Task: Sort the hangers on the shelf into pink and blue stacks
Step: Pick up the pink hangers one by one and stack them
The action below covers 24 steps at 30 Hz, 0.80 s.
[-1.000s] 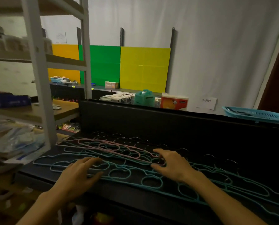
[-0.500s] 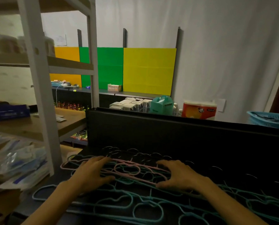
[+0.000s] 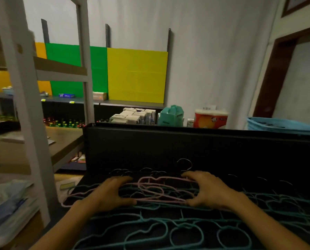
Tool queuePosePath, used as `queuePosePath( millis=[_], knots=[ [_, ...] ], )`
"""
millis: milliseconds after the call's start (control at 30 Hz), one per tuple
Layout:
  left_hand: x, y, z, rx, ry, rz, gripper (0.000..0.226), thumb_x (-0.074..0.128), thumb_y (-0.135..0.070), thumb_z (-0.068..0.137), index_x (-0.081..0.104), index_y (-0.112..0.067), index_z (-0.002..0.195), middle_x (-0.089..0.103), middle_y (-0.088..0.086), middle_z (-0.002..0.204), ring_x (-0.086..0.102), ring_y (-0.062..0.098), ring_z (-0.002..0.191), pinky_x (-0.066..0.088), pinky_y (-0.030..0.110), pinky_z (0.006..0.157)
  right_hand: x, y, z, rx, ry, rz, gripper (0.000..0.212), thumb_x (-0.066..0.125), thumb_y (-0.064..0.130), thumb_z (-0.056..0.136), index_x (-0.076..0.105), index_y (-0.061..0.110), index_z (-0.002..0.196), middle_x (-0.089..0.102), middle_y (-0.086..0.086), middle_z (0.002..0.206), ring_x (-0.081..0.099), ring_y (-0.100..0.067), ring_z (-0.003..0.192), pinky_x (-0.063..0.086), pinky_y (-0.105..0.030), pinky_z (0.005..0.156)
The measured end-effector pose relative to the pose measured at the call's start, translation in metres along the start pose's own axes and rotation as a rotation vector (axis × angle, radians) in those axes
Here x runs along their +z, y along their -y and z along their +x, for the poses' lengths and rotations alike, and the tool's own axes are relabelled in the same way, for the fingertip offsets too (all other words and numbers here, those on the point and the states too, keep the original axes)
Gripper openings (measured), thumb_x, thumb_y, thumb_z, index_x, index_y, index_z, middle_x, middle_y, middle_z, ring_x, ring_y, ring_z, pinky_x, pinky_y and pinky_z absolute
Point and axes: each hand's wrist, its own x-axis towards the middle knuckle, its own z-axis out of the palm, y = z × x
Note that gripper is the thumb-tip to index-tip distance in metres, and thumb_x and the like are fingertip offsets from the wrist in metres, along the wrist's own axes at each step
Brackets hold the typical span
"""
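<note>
**Coated wire, matt black board, pale cloth**

The pink hangers (image 3: pixel 156 191) and the blue hangers (image 3: pixel 168 230), low in the frame, look like thin wire in a dull, slightly rough coating; their bare hooks (image 3: pixel 185 164) glint like metal. They lie on a matt black shelf (image 3: pixel 168 147) whose upright back panel shows a fine grid texture. At left, the rack post (image 3: pixel 22 105) is smooth painted metal, pale grey, and its boards (image 3: pixel 64 139) look like matt wood. A creased white cloth (image 3: pixel 213 51) hangs across the upper background. At right centre, the blue basket (image 3: pixel 284 126) looks like plastic.
</note>
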Motion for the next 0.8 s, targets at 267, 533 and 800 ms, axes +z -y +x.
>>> queuePosePath(
  millis=[267,533,800],
  knots=[
    [0.011,0.009,-0.019,0.248,-0.212,0.025,0.089,0.066,-0.068,0.069,0.033,-0.032,0.143,0.036,-0.005,0.140,0.041,0.011,0.123,0.039,0.023,0.102,0.019,0.025,-0.068,0.141,-0.188,-0.017,0.090,0.073,0.054,0.073,0.025,0.036,0.147,0.036,0.011,0.145,0.037,-0.012,0.128,0.039,-0.032,0.104],
    [0.026,-0.034,-0.038,0.461,-0.227,0.065,0.085,0.064,-0.064,0.073,0.031,-0.030,0.144,0.033,-0.003,0.141,0.035,0.013,0.124,0.033,0.026,0.103,0.015,0.019,-0.168,0.328,-0.294,-0.078,0.091,0.073,0.051,0.071,0.027,0.035,0.148,0.036,0.009,0.144,0.035,-0.014,0.129,0.037,-0.031,0.102],
    [0.056,-0.115,-0.045,0.678,-0.282,0.063,0.088,0.043,-0.073,0.063,0.043,-0.029,0.139,0.050,-0.004,0.135,0.044,0.014,0.116,0.038,0.028,0.095,0.000,-0.022,-0.245,0.419,-0.397,-0.068,0.086,0.073,0.049,0.071,0.032,0.035,0.145,0.041,0.011,0.139,0.038,-0.014,0.127,0.039,-0.033,0.101]
  ],
)
